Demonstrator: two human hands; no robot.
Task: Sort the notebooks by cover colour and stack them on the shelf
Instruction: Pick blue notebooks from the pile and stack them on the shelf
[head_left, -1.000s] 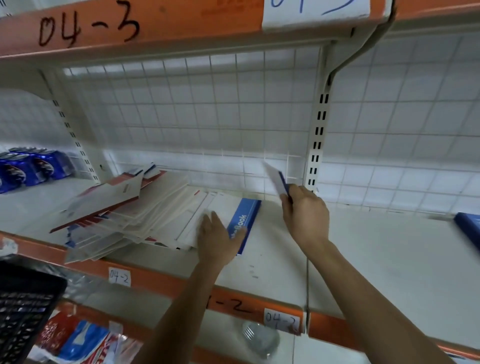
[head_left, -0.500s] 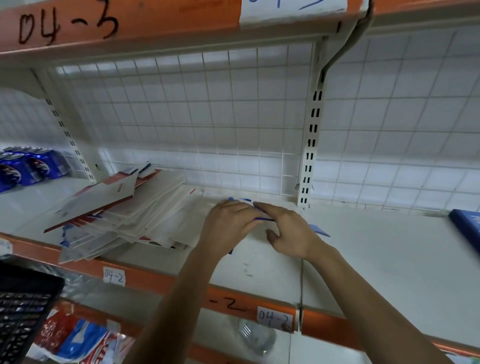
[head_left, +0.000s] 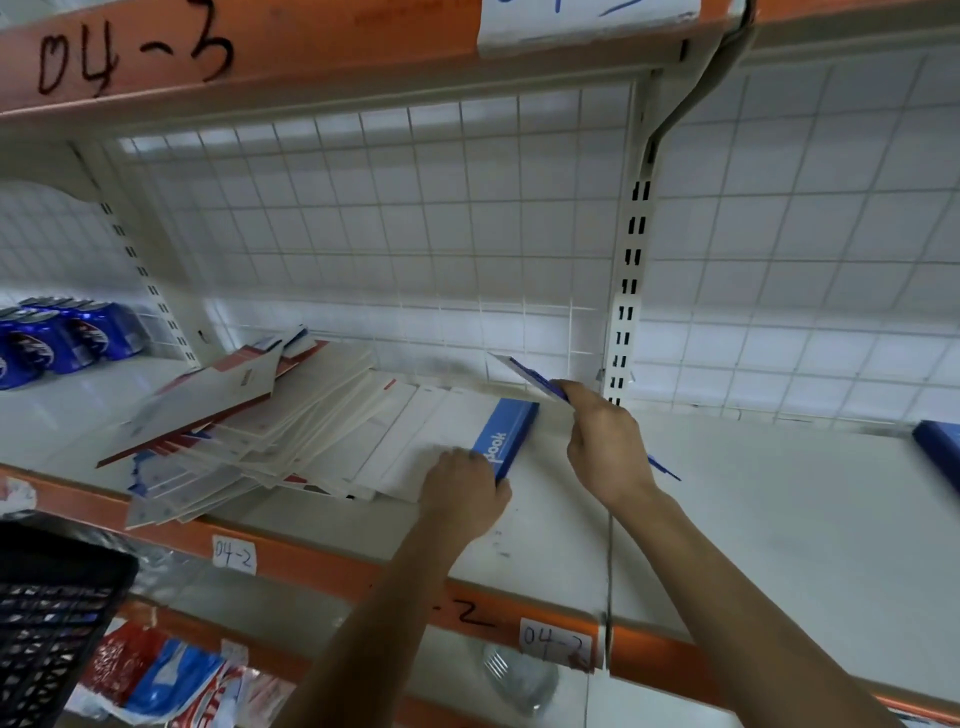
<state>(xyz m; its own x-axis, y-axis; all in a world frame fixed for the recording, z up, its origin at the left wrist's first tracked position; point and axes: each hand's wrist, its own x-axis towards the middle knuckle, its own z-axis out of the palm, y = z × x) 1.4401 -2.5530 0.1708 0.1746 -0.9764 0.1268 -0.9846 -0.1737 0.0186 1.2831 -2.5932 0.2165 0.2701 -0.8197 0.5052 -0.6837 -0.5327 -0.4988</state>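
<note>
Only edge-on, tilted blue notebook

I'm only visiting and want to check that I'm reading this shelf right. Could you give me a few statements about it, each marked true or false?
1. The right hand grips a blue notebook tilted up off the shelf. True.
2. The left hand hangs in the air, touching nothing. False: it rests on the right end of the notebook pile.
3. The pile is neatly squared up. False: it is fanned out and slanting.
4. Blue cans stand at the shelf's far left. True.
5. The black basket sits on the shelf among the notebooks. False: it is below the shelf, at the lower left.
</note>
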